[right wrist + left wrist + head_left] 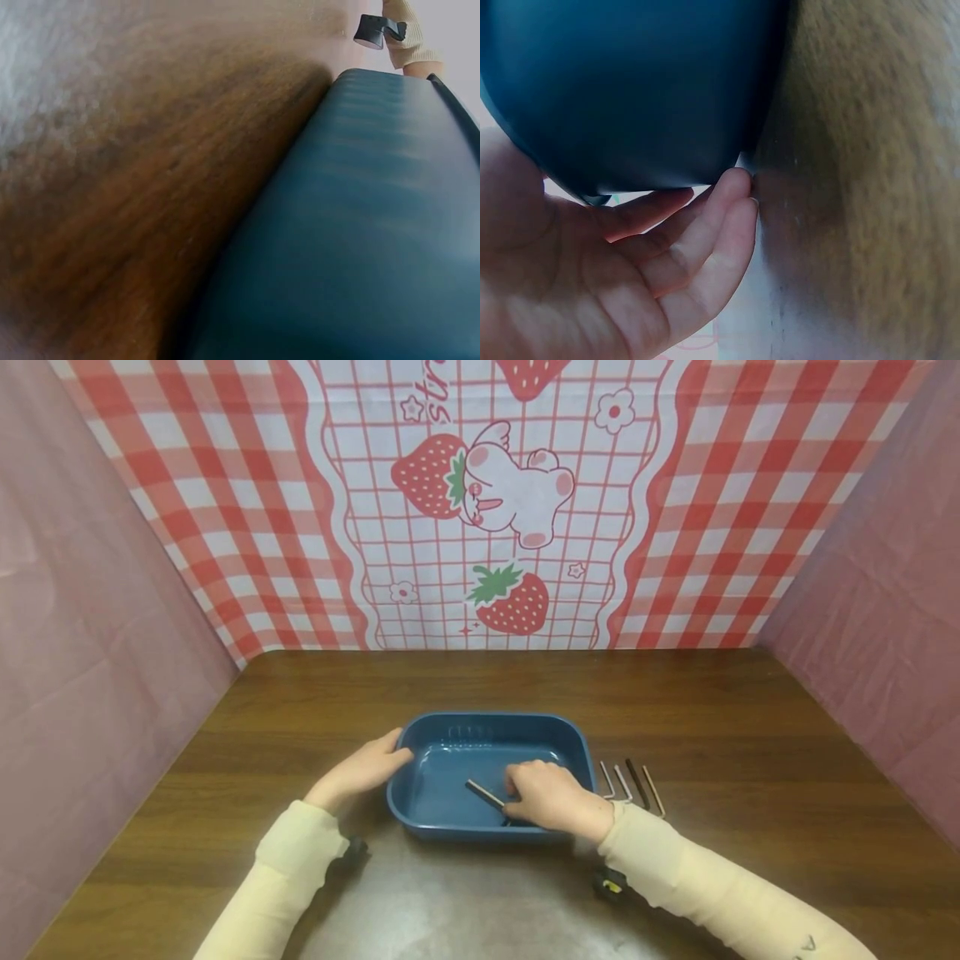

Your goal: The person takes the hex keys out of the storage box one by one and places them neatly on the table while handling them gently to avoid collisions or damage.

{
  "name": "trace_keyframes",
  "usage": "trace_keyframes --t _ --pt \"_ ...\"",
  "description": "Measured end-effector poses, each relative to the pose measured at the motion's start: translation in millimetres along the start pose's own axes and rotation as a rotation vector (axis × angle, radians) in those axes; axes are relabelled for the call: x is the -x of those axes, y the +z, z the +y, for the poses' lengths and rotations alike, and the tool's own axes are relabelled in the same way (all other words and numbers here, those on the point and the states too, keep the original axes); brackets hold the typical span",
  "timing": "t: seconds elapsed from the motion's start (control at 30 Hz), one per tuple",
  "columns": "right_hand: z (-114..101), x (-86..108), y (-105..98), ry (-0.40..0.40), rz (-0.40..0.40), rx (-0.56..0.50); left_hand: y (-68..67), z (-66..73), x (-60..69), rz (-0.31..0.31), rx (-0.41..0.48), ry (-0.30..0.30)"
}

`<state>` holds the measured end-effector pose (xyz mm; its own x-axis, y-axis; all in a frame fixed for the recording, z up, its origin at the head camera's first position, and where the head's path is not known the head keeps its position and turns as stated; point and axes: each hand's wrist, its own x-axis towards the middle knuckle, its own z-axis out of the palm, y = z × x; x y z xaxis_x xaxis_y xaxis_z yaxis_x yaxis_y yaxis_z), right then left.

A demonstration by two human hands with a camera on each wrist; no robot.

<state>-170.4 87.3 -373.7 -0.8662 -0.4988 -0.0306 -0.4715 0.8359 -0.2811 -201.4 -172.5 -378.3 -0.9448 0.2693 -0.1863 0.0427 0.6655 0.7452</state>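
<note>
A blue rectangular tray (480, 833) with rounded corners sits on the wooden table. My left hand (365, 770) grips its left end, thumb over the rim; in the left wrist view the fingers of this hand (637, 262) lie along the outer wall. Inside the tray, my right hand (555, 795) pinches a dark hex key (486, 794) with a lighter edge between thumb and fingers. The key slants up to the left over the tray floor; its other end is partly hidden by the hand. The right wrist view shows only the tray's outer side (352, 225) and the table.
Several L-shaped hex keys lie in a row on the table right of the tray: silver ones (622, 784), a black one (637, 783) and a brass-toned one (654, 791). A checked strawberry cloth (480, 602) hangs behind the table, with pink cloth (870, 577) at the sides.
</note>
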Motion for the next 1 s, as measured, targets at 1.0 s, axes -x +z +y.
trace_keyframes --t 1.0 --pt "0.7 2.2 -1.4 0.007 -0.022 0.002 0.0 -1.4 -0.9 -0.01 0.04 -0.021"
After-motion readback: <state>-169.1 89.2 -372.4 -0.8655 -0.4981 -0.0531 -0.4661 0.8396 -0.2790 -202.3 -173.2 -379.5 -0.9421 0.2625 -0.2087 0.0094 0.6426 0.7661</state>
